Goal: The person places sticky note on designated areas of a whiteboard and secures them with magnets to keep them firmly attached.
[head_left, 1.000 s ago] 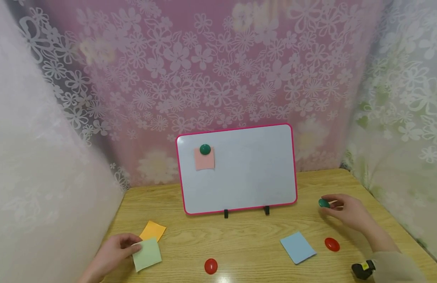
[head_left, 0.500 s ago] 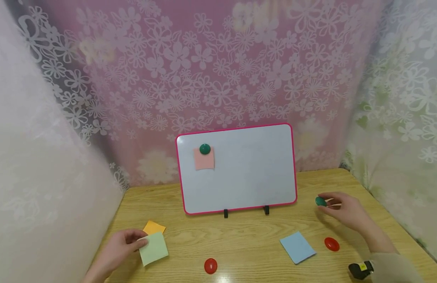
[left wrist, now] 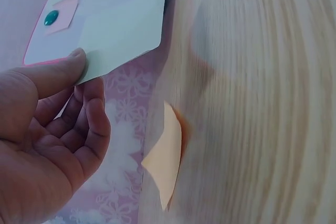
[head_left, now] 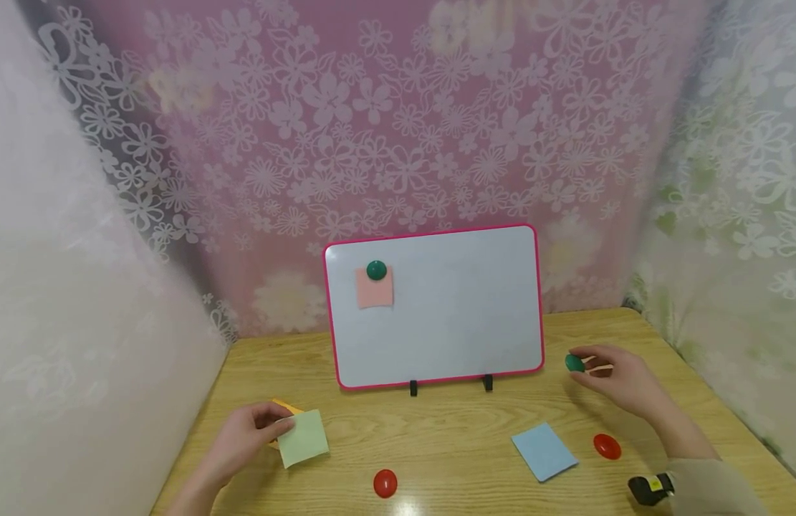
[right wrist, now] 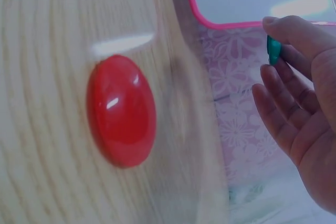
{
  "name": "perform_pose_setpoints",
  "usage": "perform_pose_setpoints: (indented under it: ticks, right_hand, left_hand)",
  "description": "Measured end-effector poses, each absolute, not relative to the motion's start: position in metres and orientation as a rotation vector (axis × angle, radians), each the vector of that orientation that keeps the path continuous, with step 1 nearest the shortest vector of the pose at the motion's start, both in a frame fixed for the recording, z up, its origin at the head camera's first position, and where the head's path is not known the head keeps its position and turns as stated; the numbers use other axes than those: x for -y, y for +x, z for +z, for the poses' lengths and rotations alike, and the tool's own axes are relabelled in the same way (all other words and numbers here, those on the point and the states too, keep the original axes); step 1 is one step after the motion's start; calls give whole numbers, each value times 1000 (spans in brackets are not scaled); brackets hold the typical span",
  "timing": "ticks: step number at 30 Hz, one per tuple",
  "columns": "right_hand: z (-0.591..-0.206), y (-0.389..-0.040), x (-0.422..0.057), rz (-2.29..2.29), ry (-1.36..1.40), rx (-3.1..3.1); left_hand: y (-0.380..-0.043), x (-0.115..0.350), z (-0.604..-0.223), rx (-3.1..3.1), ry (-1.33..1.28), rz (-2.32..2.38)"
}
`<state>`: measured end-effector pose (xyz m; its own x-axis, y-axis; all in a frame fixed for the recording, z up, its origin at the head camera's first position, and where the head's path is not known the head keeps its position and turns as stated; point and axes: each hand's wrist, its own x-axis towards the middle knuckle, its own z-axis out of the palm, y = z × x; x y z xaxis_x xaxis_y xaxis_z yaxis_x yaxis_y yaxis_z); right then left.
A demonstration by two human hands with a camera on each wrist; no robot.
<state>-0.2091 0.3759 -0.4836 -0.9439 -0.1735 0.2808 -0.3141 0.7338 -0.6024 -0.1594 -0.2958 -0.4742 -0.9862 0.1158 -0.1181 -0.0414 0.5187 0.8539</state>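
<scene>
Between thumb and fingers my left hand (head_left: 246, 438) pinches a pale green sticky note (head_left: 304, 438) by its left edge, raised above the table. In the left wrist view the green note (left wrist: 126, 35) overlaps the whiteboard behind it. My right hand (head_left: 620, 376) holds a round green magnet (head_left: 574, 362) by its rim, right of the whiteboard (head_left: 465, 308). On that board a pink sticky note (head_left: 375, 292) hangs at the upper left under another green magnet (head_left: 376, 270). An orange sticky note (left wrist: 168, 156) lies on the table, mostly hidden behind my left hand in the head view.
A blue sticky note (head_left: 544, 452) lies at the front right, with a red magnet (head_left: 607, 446) beside it. Another red magnet (head_left: 385, 484) sits at the front middle. The whiteboard leans on small black feet (head_left: 413, 388) before a floral curtain (head_left: 398, 122).
My left hand has carried the green note rightward and slightly up, covering more of the orange note. My right hand has moved a little left and up with the green magnet.
</scene>
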Motion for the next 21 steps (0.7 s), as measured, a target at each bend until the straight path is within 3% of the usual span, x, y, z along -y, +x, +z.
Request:
perform_pose_setpoints:
  ticks: [21]
  right_hand:
    - [-473,-216,-347,1022,515,2647]
  left_hand:
    - [-181,233,-472,-2548,301,1573]
